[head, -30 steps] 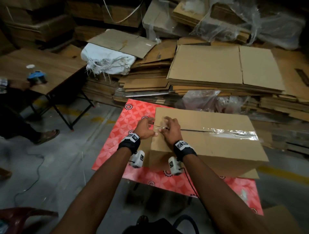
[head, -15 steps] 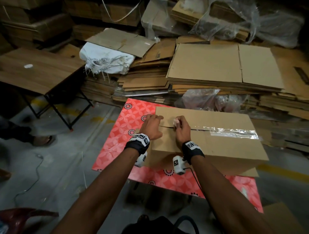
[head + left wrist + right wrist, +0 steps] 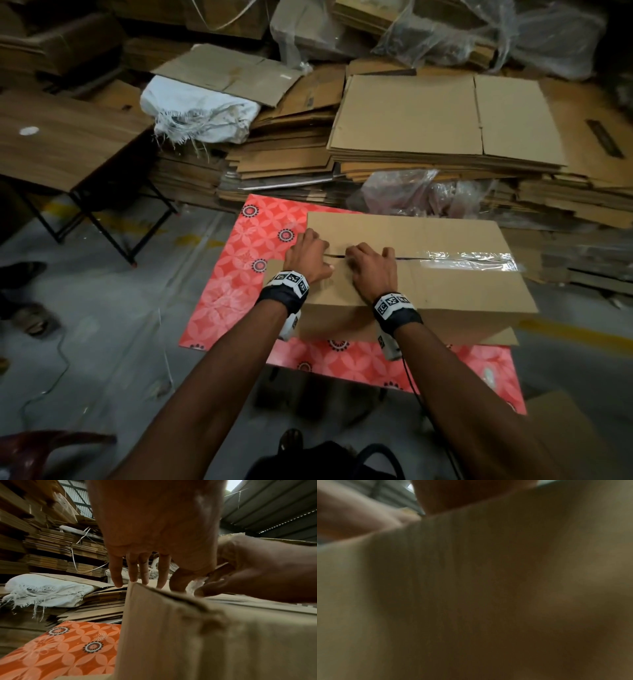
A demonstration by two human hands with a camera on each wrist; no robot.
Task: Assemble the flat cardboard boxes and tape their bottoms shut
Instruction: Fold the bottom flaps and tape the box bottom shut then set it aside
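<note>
On the red floral-patterned bench (image 3: 239, 260), the brown cardboard box (image 3: 445, 294) is pressed by the flat-fingered left hand (image 3: 308, 257) and right hand (image 3: 371, 270), its half-taped seam (image 3: 411, 256) running toward three o'clock, nearer the right.

Red floral tablecloth (image 3: 246, 274) spread as the landmark. Beyond its far-left corner, a frayed white sack (image 3: 198, 113); left of it, a wooden folding table (image 3: 68, 147). Past its far edge, crumpled clear plastic (image 3: 404, 192). Left of it, on the grey floor (image 3: 120, 342), a sandalled foot (image 3: 30, 318).
</note>
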